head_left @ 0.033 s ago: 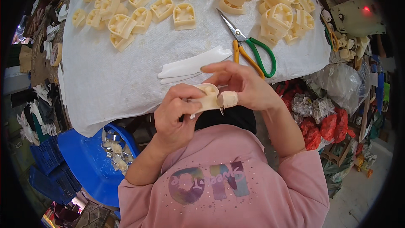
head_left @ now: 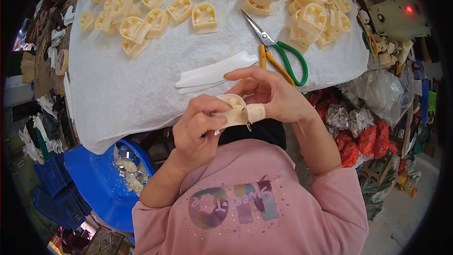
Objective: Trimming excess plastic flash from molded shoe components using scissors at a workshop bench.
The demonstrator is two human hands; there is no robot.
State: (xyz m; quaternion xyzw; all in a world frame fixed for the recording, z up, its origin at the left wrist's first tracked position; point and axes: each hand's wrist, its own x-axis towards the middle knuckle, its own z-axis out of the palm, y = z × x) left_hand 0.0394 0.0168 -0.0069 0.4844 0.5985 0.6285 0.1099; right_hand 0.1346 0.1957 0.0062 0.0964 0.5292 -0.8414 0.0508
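Observation:
Between my hands, just off the table's near edge, is a cream D-shaped shoe heel (head_left: 232, 114) with a hollow top. My left hand (head_left: 194, 122) is closed round its left side, thumb and fingers pinching the wall. My right hand (head_left: 271, 95) is at the other end: its taped thumb presses the heel's right edge, while the fingers curl over and behind. A small dark sliver shows under that thumb; I cannot make out what it is. White strips (head_left: 212, 74) lie flat just beyond my hands. Scissors (head_left: 278, 49) with green and orange handles rest beyond my right hand.
Many similar cream heels (head_left: 205, 18) lie on the white cloth (head_left: 141, 80) at the back, more of them piled at right (head_left: 309, 21). A blue tub (head_left: 89, 179) with metallic and cream scraps stands low at left. Red plastic bags (head_left: 366, 142) are at right.

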